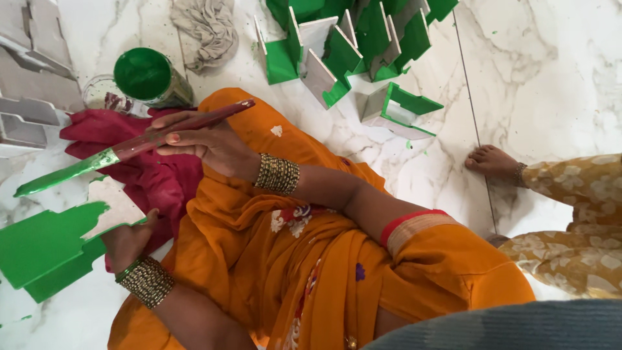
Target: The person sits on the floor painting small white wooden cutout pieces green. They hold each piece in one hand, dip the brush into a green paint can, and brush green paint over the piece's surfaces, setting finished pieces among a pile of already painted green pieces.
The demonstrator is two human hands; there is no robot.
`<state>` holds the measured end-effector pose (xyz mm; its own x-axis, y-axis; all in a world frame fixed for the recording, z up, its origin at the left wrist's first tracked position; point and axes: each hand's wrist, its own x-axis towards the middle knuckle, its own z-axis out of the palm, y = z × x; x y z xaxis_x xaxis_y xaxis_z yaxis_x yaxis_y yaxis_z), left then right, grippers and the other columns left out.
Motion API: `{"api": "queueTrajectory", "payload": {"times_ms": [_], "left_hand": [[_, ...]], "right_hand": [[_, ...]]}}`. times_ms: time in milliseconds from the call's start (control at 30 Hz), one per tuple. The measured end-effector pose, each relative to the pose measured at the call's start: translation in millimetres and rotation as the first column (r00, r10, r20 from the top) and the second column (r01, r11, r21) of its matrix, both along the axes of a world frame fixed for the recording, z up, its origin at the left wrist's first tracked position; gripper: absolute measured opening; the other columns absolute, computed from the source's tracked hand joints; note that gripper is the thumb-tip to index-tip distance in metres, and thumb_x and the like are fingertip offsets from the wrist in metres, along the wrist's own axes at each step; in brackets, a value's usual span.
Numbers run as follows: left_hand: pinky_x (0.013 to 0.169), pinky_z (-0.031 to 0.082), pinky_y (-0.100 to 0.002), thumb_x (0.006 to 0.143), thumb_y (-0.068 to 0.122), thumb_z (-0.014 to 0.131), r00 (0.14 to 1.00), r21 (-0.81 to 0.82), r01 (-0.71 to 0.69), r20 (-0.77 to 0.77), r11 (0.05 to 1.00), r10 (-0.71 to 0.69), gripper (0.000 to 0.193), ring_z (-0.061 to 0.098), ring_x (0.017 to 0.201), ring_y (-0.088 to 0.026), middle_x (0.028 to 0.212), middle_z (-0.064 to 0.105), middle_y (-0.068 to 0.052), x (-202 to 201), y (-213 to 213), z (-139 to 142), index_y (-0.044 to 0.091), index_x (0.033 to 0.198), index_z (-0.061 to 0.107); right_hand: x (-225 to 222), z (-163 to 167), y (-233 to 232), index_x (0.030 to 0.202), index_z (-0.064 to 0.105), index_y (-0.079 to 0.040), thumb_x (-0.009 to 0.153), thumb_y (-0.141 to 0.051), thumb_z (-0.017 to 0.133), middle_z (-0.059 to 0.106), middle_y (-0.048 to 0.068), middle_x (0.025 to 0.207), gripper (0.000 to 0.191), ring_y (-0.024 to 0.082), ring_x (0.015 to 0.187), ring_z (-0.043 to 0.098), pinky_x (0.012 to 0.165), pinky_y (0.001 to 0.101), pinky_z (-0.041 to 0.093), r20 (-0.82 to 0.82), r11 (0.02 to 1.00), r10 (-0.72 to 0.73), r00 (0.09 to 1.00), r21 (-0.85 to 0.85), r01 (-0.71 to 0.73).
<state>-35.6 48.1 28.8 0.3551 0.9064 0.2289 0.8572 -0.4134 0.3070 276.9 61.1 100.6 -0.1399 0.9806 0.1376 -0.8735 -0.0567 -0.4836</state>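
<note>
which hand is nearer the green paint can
Right. The right hand, holding the brush, is just below the green paint can; the left hand is lower, gripping the half-painted piece.

Right hand (210, 144) fingers pinched shut, wrist bent; left hand (126, 241) clasped.

Orange garment (272, 259) all over, loose folds, small white, red and purple embroidered motifs scattered on it. Short orange sleeve (421, 227) ends in a red band with a pale gold ribbed strip beside it. Each wrist carries a wide stack of thin gold-tone bangles: left wrist stack (147, 280), right wrist stack (277, 174). Forearms bare between sleeve and bangles. Right hand (207, 142) has peach-orange polish on the visible nails. Left hand (129, 240): no rings visible.
</note>
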Motion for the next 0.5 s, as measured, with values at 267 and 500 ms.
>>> {"api": "queueTrajectory", "payload": {"times_ms": [267, 500], "left_hand": [[0.076, 0.053, -0.051, 0.093, 0.055, 0.08, 1.0, 0.01, 0.0, -0.011, 1.0, 0.001, 0.058, 0.065, 0.081, -0.042, 0.086, 0.071, -0.02, -1.4, -0.3, -14.3, 0.0, 0.108, 0.072], [0.062, 0.057, -0.042, 0.075, 0.075, 0.071, 0.805, -0.731, -0.412, -0.014, 0.543, 0.593, 0.077, 0.072, 0.071, -0.026, 0.078, 0.074, -0.017, 23.6, -3.5, -21.7, -0.002, 0.078, 0.07]], "right_hand": [[1.4, -29.2, 2.3, 0.131, 0.062, 0.004, 0.106, 0.002, 0.058, 0.059, 0.015, 0.143, 0.026, 0.032, 0.136, 0.06, 0.117, 0.0463, 0.051, -0.023, 0.986, 0.031, 0.999, 0.164, -0.027], [37.5, -7.2, -15.5, 0.113, 0.066, -0.006, 0.104, -0.011, 0.071, 0.062, 0.011, 0.134, 0.011, 0.021, 0.119, 0.065, 0.105, 0.0337, 0.058, 0.69, 0.786, -0.603, 0.401, 0.6, 0.15]]}}
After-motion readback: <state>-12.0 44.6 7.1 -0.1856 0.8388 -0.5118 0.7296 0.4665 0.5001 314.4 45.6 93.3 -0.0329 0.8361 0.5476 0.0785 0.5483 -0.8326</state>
